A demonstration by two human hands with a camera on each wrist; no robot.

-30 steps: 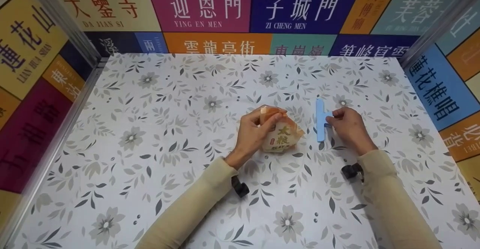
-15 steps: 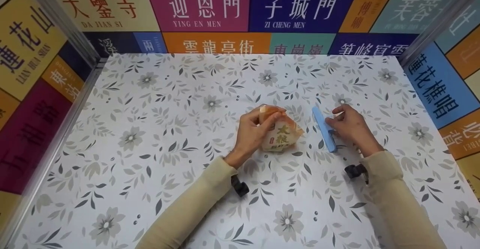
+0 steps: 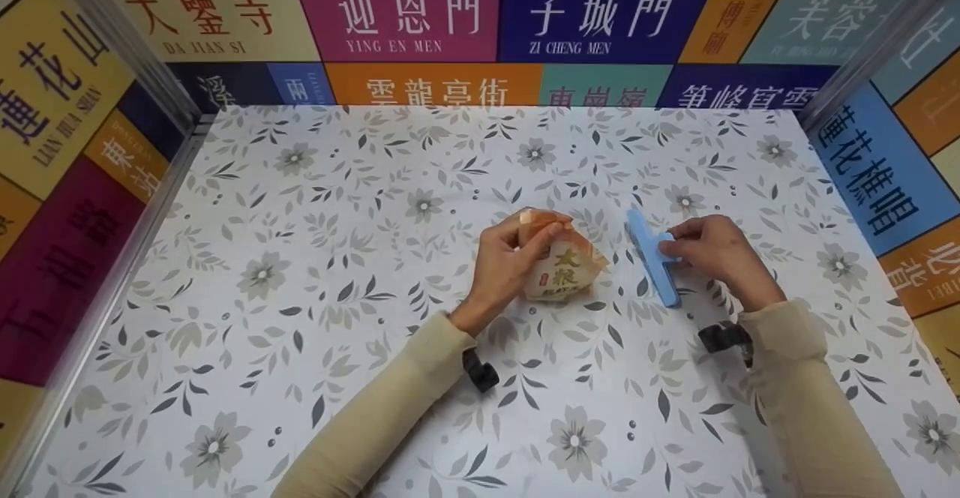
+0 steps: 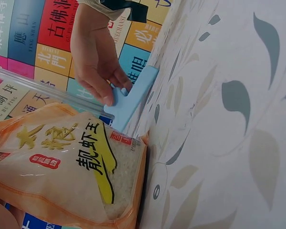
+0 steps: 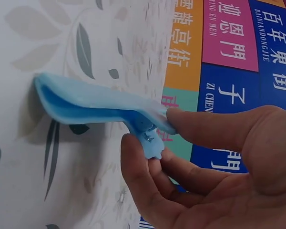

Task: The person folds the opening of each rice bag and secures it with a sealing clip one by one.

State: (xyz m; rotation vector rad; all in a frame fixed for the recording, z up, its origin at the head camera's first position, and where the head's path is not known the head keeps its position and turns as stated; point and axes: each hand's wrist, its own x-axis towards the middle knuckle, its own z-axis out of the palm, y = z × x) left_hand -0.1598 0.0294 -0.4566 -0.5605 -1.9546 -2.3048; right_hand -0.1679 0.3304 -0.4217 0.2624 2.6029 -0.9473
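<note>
My left hand (image 3: pixel 501 262) pinches the gathered top of a small orange-and-cream rice bag (image 3: pixel 564 277), thumb across the folded upper edge. Printed characters and pale grains behind a see-through panel show on the bag (image 4: pixel 62 157) in the left wrist view. To its right, my right hand (image 3: pixel 716 254) holds a light blue bag clip (image 3: pixel 654 262) by its short handle, between thumb and fingers. The clip's long bar lies slanted, apart from the bag. From the right wrist, the clip (image 5: pixel 86 98) shows a narrow gap along its bar, with one end close to the tabletop.
A white table covering (image 3: pixel 337 378) with grey flowers and leaves lies under both hands. Colourful panels (image 3: pixel 412 10) with printed characters stand along the back and both sides. Black camera mounts (image 3: pixel 480 370) sit at both wrists.
The clip has turned from nearly straight to slanted, its near end swinging right. My right hand has shifted slightly right, its fingers moving on the handle. The left hand and bag have stayed put.
</note>
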